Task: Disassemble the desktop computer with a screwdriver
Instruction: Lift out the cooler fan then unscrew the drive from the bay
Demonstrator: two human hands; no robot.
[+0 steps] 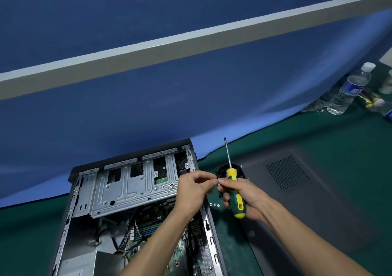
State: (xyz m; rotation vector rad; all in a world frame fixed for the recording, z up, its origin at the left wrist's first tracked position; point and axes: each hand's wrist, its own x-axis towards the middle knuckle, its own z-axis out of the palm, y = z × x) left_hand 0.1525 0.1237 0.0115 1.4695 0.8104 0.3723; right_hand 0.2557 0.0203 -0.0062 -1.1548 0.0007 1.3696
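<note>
1. The open grey metal desktop computer case (127,201) lies flat in the lower left of the frame. Its long side runs from the bottom edge up toward the blue wall (191,106).
2. The screwdriver with a yellow and green handle (234,188) is in the lower middle, just right of the case. Its long thin metal shaft points up and a little left, with the tip near the blue wall.
3. The right hand (244,195) has its fingers curled tight around the screwdriver handle.
4. The left hand (194,187) is just beside the right hand. Its fingertips pinch together on something too small to tell.
5. The dark grey side panel with a patch of little holes (297,190) lies flat on the green table mat (339,137), right of the hands.
6. A clear plastic water bottle with a white cap (350,89) stands in the upper right.
</note>
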